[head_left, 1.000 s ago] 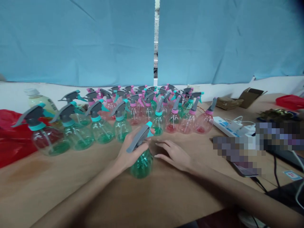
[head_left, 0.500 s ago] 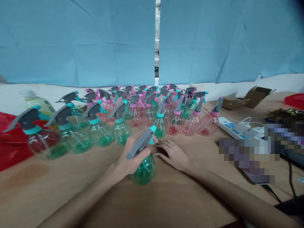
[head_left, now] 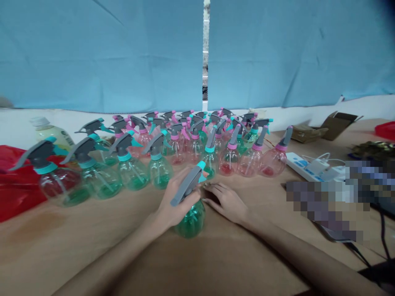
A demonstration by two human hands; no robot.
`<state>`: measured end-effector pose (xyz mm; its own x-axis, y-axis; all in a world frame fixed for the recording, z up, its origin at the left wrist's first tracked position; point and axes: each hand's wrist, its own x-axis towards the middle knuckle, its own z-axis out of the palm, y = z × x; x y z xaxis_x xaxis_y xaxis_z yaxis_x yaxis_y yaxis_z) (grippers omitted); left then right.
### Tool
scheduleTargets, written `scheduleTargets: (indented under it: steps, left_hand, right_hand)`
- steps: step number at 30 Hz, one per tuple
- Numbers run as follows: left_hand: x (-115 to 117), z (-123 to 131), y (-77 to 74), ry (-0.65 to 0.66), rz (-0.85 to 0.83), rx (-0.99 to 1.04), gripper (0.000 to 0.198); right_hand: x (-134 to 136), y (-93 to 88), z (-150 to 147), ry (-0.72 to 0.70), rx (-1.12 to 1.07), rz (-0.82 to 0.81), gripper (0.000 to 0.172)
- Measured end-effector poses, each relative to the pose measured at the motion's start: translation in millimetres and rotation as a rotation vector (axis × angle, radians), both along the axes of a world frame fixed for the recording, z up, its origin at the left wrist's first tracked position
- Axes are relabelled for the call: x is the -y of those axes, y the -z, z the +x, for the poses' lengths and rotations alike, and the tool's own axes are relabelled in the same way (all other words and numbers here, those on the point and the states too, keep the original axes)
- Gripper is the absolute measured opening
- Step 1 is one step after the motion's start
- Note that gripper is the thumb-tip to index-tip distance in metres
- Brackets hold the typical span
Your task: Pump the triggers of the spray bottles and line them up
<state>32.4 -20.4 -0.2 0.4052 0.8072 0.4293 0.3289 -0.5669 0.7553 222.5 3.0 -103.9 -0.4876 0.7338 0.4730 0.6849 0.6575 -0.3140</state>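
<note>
My left hand [head_left: 175, 201] is wrapped round the neck of a green spray bottle [head_left: 191, 218] with a grey trigger head and teal nozzle, which stands on the brown table [head_left: 92, 242]. My right hand [head_left: 226, 199] lies flat on the table just right of that bottle, fingers stretched toward its neck. Behind both hands stands a crowd of several spray bottles [head_left: 185, 142], green ones with teal collars at the left and pink ones with pink collars at the right.
A red plastic bag [head_left: 15, 185] lies at the left edge, with a pale drink bottle [head_left: 51, 133] behind it. A white power strip [head_left: 311, 166] with cables, an open cardboard box [head_left: 335, 123] and a blurred patch sit at the right. Blue cloth hangs behind.
The green bottle and my left hand have shifted slightly right and away from me. My right hand stays flat beside it, a little closer to the bottle.
</note>
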Motion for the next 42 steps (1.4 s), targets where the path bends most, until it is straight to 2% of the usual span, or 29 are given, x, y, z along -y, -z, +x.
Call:
scheduleTargets:
  steps: [14, 29, 42]
  left_hand:
    - [-0.1, 1.1, 3.7, 0.009, 0.004, 0.007, 0.022]
    - [0.5, 1.5, 3.3, 0.014, -0.008, 0.016, 0.035]
    - [0.2, 1.0, 3.6, 0.014, -0.01, 0.012, 0.036]
  right_hand:
    - [-0.6, -0.6, 1.8, -0.011, -0.04, -0.036, 0.037]
    - [-0.4, -0.9, 1.7, -0.013, -0.044, -0.034, 0.036]
    - [-0.1, -1.6, 1.9, -0.012, -0.047, -0.033, 0.034]
